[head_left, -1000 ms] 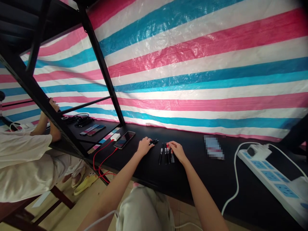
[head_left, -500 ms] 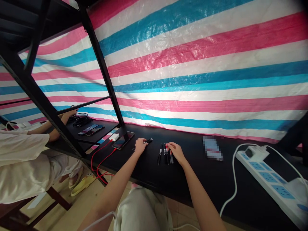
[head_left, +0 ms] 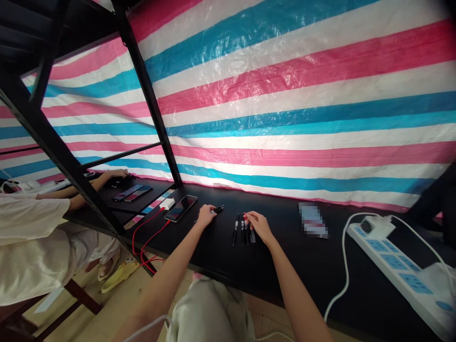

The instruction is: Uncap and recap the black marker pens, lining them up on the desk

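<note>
My left hand [head_left: 206, 216] rests on the black table with its fingers closed around a black pen [head_left: 218, 209], whose end sticks out to the right. To its right, several black pens [head_left: 235, 229] lie side by side, roughly parallel, with white markings on their barrels. At the right side of that row my right hand [head_left: 261, 226] pinches a pen with a red part [head_left: 245, 218]; my fingers partly cover it.
Left of my hands lie a phone [head_left: 181, 208] and a white charger [head_left: 167, 204] with red cables. A blurred packet [head_left: 313, 220] and a white power strip [head_left: 395, 266] are on the right. Behind the black frame post [head_left: 151, 102], another person's hand [head_left: 116, 174] is near two phones.
My hands stay almost in place, with the pens still on the table. The other person's hand has moved to the right over dark items. The view has shifted slightly.
</note>
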A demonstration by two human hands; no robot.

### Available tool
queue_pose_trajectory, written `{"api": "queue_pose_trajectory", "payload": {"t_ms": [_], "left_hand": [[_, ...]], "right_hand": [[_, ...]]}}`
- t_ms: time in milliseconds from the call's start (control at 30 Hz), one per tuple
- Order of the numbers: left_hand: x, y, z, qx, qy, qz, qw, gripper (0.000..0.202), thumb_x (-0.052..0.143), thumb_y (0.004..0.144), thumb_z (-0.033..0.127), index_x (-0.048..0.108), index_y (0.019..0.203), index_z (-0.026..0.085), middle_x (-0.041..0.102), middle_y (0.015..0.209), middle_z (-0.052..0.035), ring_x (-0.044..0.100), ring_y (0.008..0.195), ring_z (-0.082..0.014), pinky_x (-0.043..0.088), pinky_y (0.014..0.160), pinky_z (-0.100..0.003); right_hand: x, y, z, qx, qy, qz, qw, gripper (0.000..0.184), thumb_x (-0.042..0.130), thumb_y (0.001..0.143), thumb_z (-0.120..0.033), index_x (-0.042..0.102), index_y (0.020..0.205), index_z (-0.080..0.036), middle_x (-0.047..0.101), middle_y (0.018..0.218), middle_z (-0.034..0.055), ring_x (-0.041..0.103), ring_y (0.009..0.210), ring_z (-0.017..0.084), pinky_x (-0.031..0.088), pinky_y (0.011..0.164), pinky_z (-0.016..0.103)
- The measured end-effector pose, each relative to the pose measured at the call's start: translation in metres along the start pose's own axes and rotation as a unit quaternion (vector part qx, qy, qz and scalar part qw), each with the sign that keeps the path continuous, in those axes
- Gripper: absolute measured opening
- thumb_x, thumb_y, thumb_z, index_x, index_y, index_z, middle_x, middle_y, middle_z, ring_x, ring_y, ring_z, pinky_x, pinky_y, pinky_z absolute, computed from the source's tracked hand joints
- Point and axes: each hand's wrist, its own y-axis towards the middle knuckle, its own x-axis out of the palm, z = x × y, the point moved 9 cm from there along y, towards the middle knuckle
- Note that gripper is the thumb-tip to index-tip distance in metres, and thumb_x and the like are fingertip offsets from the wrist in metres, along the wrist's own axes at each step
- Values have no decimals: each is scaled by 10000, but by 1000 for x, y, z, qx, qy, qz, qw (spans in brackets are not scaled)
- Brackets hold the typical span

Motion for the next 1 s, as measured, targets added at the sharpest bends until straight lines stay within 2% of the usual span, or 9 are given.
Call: {"api": "queue_pose_trajectory", "payload": {"t_ms": [100,200,267,333,367,500,633,867,1000], "left_hand": [[-1,1,-1,-9,12,-8,1000,312,614,675,215,631,986,199,596,954,-40,552,894,-156,411,804,-234],[-6,-5,1,-29,27,-2,999,333,601,680,255,604,1012,225,574,987,-51,520,952,-203,383,836,-314],[-15,-16,10,-33,44,39,998,374,567,709,309,548,1077,244,537,1052,-66,462,1031,-244,319,891,-396],[-32,-34,30,-3,80,150,985,369,511,752,356,498,1104,248,505,1096,-67,419,1065,-245,257,923,-419],[-33,-43,41,12,88,169,982,338,476,775,370,491,1086,237,504,1085,-69,421,1049,-235,254,916,-409],[1,-63,77,52,100,78,991,262,451,775,432,515,904,213,525,958,-50,449,963,-222,277,856,-384],[32,-68,91,54,96,-7,994,256,481,747,434,508,851,201,525,914,-40,470,918,-219,310,797,-360],[28,-60,81,68,46,18,996,146,426,829,309,506,894,206,543,925,-25,485,897,-178,336,713,-283],[13,-61,71,55,0,95,994,152,413,855,307,522,903,214,548,903,-15,486,883,-153,330,711,-262]], "right_hand": [[-6,-2,-2,11,-63,23,998,293,376,793,-390,610,801,-215,605,659,-18,500,491,96,351,516,215],[-24,-7,-5,33,-198,95,975,265,386,801,-387,603,755,-243,597,651,-28,524,588,119,303,533,216],[-34,-9,-7,48,-273,127,953,264,396,805,-400,591,724,-241,587,644,-24,519,618,127,272,533,219],[-34,-10,-8,50,-308,119,943,257,408,809,-400,579,719,-232,581,647,-21,508,612,122,254,528,217],[-32,-9,-8,47,-317,106,941,244,417,809,-393,576,724,-228,580,650,-20,505,610,118,250,526,215],[-26,-9,-8,35,-343,74,936,198,454,798,-366,574,744,-218,586,684,-13,508,628,111,251,528,213],[-34,-12,-1,71,-354,85,929,192,493,762,-393,579,740,-222,591,710,-8,524,660,123,266,533,215],[-37,-15,1,103,-368,75,921,231,524,711,-459,605,754,-247,610,752,-11,546,700,142,281,539,226],[-35,-16,-2,91,-372,70,921,205,516,718,-429,608,775,-254,605,751,-17,542,708,134,281,542,221]]}}
